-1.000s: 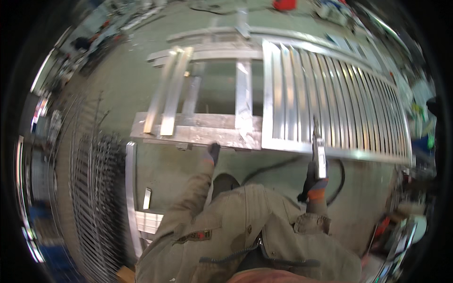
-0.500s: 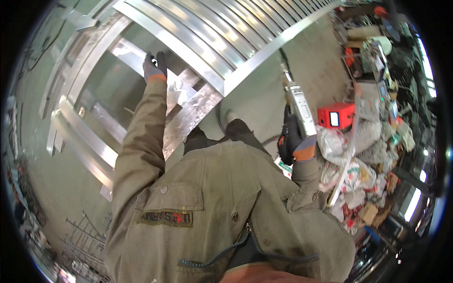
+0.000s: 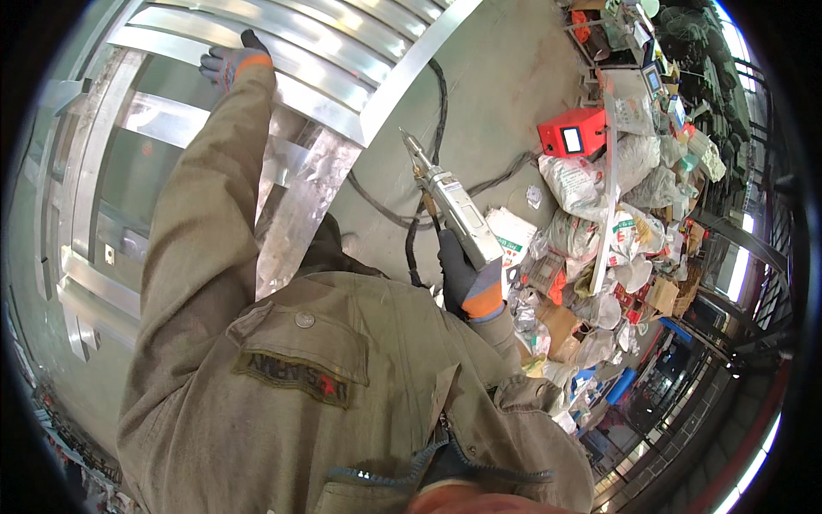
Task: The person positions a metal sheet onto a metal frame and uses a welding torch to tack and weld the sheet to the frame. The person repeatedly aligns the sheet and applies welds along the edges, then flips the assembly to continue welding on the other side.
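My right hand (image 3: 463, 278), in a dark glove with an orange cuff, is closed around the handle of a silver, boxy welding gun (image 3: 465, 218). The gun's narrow tip points up and left, toward the corner of a shiny slatted metal panel (image 3: 330, 111). Over the panel's near rail my left hand (image 3: 229, 65) reaches out, gloved in grey, with thumb and fingers apart and nothing in it. Whether it touches the rail I cannot tell. Beneath the panel runs a supporting metal beam (image 3: 306, 201), partly hidden by my left sleeve.
Black cables (image 3: 381, 212) trail across the floor near my feet. At the right stands a red box (image 3: 572, 133) with a small pale screen, beside heaped plastic bags (image 3: 575, 182) and scrap. A long pale bar (image 3: 609, 206) leans across the heap. Metal rails (image 3: 94, 163) extend on the left.
My left hand has moved up from the gap below the panel to its near rail. The welding gun has swung inward, its tip now nearer the panel's corner. The whole view has shifted.
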A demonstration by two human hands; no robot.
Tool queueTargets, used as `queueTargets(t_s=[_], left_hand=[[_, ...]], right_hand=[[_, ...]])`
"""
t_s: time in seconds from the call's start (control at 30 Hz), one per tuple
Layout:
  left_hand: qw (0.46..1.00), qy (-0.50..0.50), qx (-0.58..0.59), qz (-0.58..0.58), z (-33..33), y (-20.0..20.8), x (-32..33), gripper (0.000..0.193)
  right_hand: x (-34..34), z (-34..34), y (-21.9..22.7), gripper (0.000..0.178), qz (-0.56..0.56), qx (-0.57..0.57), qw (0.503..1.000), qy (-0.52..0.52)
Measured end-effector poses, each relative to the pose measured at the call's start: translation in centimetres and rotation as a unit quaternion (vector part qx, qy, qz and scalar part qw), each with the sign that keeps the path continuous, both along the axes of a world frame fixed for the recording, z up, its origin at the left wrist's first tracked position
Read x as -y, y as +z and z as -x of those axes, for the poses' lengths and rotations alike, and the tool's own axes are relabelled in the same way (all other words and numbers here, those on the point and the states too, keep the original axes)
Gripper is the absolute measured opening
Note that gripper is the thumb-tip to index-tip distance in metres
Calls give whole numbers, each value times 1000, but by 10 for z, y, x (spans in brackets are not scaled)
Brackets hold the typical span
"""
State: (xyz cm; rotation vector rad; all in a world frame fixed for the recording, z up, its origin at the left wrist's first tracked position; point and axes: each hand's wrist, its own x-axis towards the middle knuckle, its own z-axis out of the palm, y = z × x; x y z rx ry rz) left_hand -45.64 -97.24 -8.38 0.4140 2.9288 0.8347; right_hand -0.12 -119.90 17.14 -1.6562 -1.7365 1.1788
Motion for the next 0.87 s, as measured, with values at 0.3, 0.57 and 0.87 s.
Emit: queueTargets(t_s=[0.3,0.57,0.87], left_hand=[[999,-1,-41,4,12,-64,-29,108],[995,-1,-74,69,9,-70,-31,110],[994,-22,-63,90,1,-56,-22,109]], right_hand=[[7,32,-39,32,100,-22,991,-84],[-26,57,-51,30,122,-3,991,-55],[-43,65,-72,33,85,-1,996,-20]])
